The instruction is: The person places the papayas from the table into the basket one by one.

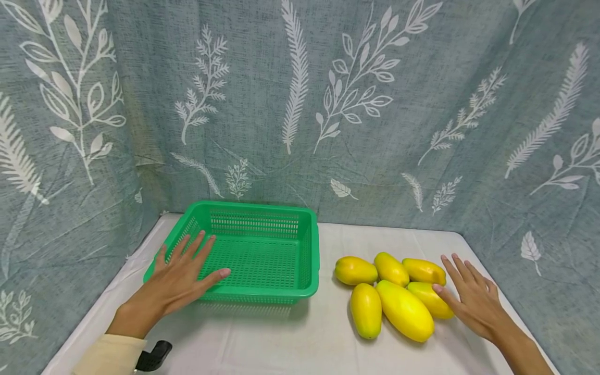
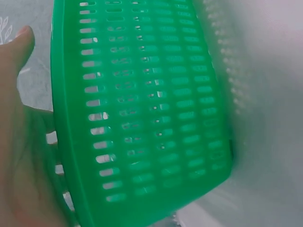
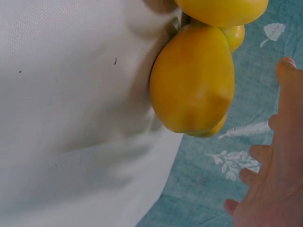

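A green plastic basket (image 1: 258, 260) with slotted sides stands on the left of the table, nothing inside it. My left hand (image 1: 180, 278) is spread over its front left corner, fingers straight above the rim. The left wrist view shows the basket's slotted wall (image 2: 142, 104) close beside that hand (image 2: 23, 142). On the right lie several yellow papaya-like fruits (image 1: 405, 310) grouped together. My right hand (image 1: 475, 299) hovers with spread fingers at their right side, its thumb overlapping one fruit in the head view. In the right wrist view a fruit (image 3: 194, 80) sits apart from the hand (image 3: 274, 156).
A white cloth (image 1: 262, 344) covers the table. Blue-grey curtains (image 1: 253, 104) with white leaf patterns hang behind it and on both sides. A black strap piece (image 1: 154, 357) shows at the left wrist, beside a cream sleeve (image 1: 110, 354).
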{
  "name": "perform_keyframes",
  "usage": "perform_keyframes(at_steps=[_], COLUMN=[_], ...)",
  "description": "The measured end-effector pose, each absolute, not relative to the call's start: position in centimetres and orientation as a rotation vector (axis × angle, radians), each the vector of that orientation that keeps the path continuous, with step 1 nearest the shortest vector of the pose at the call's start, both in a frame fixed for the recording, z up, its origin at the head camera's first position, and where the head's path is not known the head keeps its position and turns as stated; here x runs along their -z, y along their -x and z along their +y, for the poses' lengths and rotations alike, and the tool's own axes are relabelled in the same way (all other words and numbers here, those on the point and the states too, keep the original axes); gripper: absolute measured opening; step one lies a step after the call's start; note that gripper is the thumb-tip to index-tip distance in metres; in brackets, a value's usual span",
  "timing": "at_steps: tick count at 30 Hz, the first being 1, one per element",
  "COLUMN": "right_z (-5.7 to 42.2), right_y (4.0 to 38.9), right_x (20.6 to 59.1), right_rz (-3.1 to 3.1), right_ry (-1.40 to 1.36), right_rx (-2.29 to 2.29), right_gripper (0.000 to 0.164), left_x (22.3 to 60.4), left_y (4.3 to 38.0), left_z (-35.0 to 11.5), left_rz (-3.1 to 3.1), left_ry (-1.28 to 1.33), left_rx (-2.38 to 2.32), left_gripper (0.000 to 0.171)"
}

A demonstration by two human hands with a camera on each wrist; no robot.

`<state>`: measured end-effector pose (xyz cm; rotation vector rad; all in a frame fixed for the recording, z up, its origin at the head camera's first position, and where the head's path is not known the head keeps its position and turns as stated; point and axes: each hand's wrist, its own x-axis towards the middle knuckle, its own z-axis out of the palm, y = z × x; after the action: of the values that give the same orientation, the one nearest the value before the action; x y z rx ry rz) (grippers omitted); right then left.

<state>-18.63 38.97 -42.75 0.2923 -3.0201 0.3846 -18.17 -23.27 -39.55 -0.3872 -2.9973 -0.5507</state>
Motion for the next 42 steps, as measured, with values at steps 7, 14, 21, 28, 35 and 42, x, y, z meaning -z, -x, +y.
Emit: perform_keyframes(at_steps=[7,14,21,28,35,42], right_z=[38.9,38.9,39.1,39.1,39.4,39.6], right_y=[18.5,18.5,18.5,18.7,18.6,18.1], right_x=[42.9,43.0,43.3,43.7,44.0,44.3], right_rz=[-3.024,-2.997,-2.964,-2.962,-2.976,-3.016], right_ry=[-0.284,-0.301,-0.322,-0.318,-0.295,-0.221], right_rx=[-0.428,-0.491,-0.531,-0.57,-0.661,-0.762], right_gripper=[0.083,0.081,0.078,0.078,0.077,0.081], left_x=[39.9,40.7,41.7,42.4,42.7,43.1], left_y=[17.9,17.0,16.4,15.7,15.3,15.0], left_z=[-24.5,-25.9,-27.2,-28.8,-29.5,-30.0], left_rz=[-2.932,-2.847,-2.831,-2.843,-2.868,-2.877], left_ry=[0.385,0.293,0.172,0.078,-0.004,-0.018], left_rx=[0.699,0.772,0.888,1.018,1.028,1.031], left_gripper=[0.099,0.097,0.101,0.105,0.113,0.114])
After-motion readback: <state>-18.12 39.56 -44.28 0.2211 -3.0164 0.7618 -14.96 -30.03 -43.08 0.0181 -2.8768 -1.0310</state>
